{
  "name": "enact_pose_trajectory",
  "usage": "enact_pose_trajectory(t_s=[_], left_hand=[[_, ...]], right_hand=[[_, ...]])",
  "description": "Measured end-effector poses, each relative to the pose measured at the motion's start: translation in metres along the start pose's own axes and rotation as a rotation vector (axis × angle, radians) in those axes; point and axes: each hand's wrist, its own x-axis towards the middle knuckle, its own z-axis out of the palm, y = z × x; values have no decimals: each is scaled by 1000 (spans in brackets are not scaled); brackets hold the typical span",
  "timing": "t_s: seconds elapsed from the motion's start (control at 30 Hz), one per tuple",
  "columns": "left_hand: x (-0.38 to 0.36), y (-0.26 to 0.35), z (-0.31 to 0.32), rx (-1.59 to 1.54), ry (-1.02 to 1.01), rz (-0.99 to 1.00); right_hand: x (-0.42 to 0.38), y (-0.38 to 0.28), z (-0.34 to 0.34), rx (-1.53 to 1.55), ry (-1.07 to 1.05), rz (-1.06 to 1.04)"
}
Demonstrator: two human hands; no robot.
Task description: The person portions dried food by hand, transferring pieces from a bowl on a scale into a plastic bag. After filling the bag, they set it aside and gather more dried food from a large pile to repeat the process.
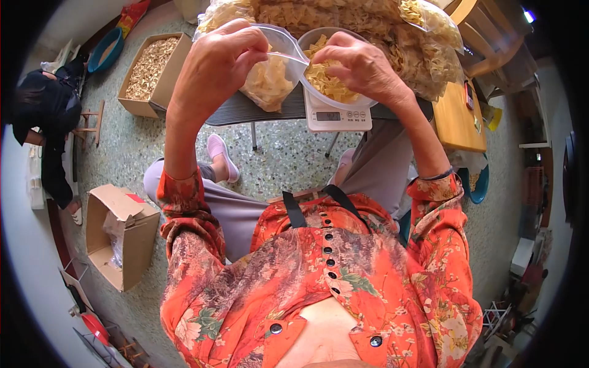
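My left hand (228, 64) is closed in a pinch on the upper edge of a clear plastic bag (270, 86) holding pale yellow dried flakes. At the other end of that edge, the fingers of my right hand (363, 66) are pinched together, and the bag's rim is stretched between the two hands. Beneath my right hand is a white bowl (305, 40) with yellow dried flakes (328, 80) in it. The bowl rests on a white digital scale (339, 119) whose display is lit. My right hand partly covers the bowl.
Filled bags of flakes (362, 24) are piled along the far side of the dark table (236, 110). A cardboard box of brown pieces (153, 67) and another open carton (119, 236) stand on the floor to the left. A person (46, 116) in dark clothes is farther left. A wooden stool (457, 126) is at right.
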Motion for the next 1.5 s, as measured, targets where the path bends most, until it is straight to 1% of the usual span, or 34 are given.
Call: enact_pose_trajectory(t_s=[0.07,0.23,0.3,0.33,0.4,0.43,0.47,0.53,0.57,0.6,0.67,0.7,0.73,0.8,0.83,0.87,0.93,0.97,1.0,1.07,1.1,1.13,1.2,1.23,1.27,1.33,1.4,1.47,1.5], left_hand=[[2,3,-1,9,-2,11],[2,2,-1,-2,1,9],[2,0,-1,3,-1,21],[3,0,0,2,3,22],[3,0,1,1,7,14],[2,1,1,3,12,17],[2,1,2,7,11,10],[2,2,3,10,13,8],[2,2,4,12,12,12],[2,3,3,16,11,15],[3,7,3,27,14,11],[3,9,3,33,15,8],[3,10,4,36,15,5],[3,10,5,53,25,4],[4,10,4,56,25,4],[4,11,3,51,36,6],[3,10,1,46,45,7],[3,8,-2,50,48,24],[2,7,-3,48,48,36],[0,7,-3,46,47,11],[-1,6,-2,52,49,-5],[-2,6,-1,45,48,-6],[-3,4,0,26,44,2],[-2,4,0,23,45,1],[-1,5,-1,44,41,-1],[-2,5,-1,65,30,-5],[-2,4,-2,72,28,-13],[-2,2,-1,64,23,-9],[-2,2,0,58,23,-7]], right_hand=[[4,-8,5,-107,-93,-6],[6,4,10,-67,-73,17],[4,8,3,97,23,81],[3,8,-2,94,22,79],[-1,6,-11,379,48,378],[-2,11,-13,421,62,434],[-5,15,-13,416,65,431],[-5,14,-16,781,118,552],[-8,13,-23,766,80,659],[-8,11,-26,765,80,656],[-7,9,-28,936,170,638],[-3,0,-31,984,180,591],[4,-14,-36,986,177,589],[20,-45,-40,885,278,523],[26,-51,-38,802,268,488],[30,-57,-34,803,268,487],[35,-65,-27,638,200,405],[35,-63,-27,587,247,365],[33,-59,-27,588,240,373],[27,-41,-28,580,344,392],[21,-30,-30,490,309,425],[13,-17,-31,487,306,432],[0,0,-33,128,32,344],[-5,1,-31,118,-17,388],[-8,4,-31,117,-20,389],[-8,-1,-32,32,-136,348],[-5,-8,-27,-6,-159,384],[-2,-12,-22,-36,-229,412],[-2,-14,-19,-89,-212,405]])
